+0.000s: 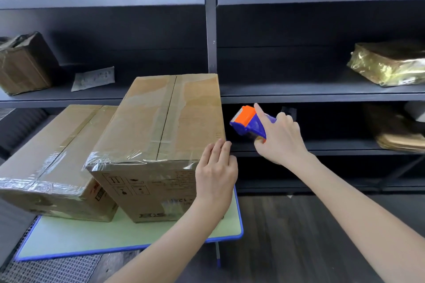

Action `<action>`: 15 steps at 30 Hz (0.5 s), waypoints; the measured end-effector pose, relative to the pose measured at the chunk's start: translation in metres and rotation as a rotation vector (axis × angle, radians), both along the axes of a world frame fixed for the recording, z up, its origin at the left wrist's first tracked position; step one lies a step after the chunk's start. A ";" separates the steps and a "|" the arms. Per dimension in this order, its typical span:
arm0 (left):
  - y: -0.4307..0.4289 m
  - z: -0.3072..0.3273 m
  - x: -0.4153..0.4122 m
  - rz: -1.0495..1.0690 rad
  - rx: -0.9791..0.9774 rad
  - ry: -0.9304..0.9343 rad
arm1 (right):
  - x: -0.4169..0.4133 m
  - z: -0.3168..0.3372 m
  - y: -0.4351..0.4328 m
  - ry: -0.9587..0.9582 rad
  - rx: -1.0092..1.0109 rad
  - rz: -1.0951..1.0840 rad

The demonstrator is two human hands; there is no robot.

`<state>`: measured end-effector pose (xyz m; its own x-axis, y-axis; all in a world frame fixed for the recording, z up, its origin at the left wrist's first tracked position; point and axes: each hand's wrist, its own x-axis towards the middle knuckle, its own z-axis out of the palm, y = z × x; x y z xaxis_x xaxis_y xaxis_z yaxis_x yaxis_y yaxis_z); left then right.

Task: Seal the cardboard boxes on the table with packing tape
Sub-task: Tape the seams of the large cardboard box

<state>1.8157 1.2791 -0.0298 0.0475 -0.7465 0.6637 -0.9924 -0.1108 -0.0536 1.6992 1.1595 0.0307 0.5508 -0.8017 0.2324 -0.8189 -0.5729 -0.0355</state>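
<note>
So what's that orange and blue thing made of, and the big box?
The tape dispenser in the right hand looks like hard plastic: smooth, bright orange and blue, slightly glossy. The big box under the left hand looks like brown cardboard, matte, with shiny clear tape wrinkling along its edges.

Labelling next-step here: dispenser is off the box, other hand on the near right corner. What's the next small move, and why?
Probably press the left hand along the tape at the near right corner of the taller box, smoothing it down. The tape on that edge looks wrinkled and loose, and the right hand holds the tape dispenser clear of the box, so the strip seems cut.
</note>
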 end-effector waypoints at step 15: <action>0.061 0.043 0.058 -0.147 0.137 0.326 | 0.106 0.026 0.033 -0.252 -0.230 0.394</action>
<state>1.8733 1.3405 0.0136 0.1258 -0.8418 0.5250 -0.9646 0.0198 0.2630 1.8051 1.1922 0.0567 0.7045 -0.4574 0.5427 -0.5217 -0.8521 -0.0409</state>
